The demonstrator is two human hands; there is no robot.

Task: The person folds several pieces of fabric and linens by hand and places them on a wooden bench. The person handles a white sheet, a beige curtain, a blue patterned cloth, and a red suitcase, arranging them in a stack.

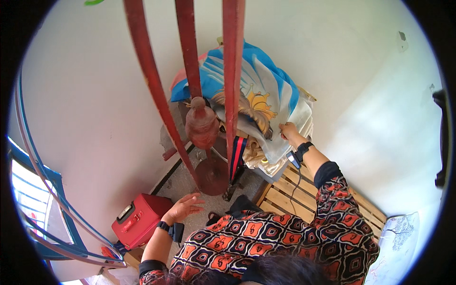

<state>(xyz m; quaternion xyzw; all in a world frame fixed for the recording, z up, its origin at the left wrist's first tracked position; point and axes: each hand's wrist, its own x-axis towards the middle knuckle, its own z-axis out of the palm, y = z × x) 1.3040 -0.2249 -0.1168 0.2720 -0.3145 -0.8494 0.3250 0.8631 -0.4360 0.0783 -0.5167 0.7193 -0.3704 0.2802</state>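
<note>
My right hand [290, 132] pinches the edge of a printed cloth [265, 76] in white, blue and grey with a yellow crown-like figure. The cloth drapes over a pile in the corner, and what lies beneath it is mostly hidden. Folded beige fabric [253, 153] shows under its near edge, beside a dark strap with a red stripe [238, 156]. My left hand [183, 207] hovers with fingers apart and holds nothing. It is nearest to a red suitcase [137, 221] and the round base [213, 177] of a dark red stand.
Long red bars [156, 78] rise between me and the pile, around a rounded red bulb-shaped piece [202, 126]. A slatted wooden platform [288, 192] runs along the right wall. At left are a blue-framed window [57, 213] and curved tubes or cables [53, 187]. Grey floor [174, 178] shows below.
</note>
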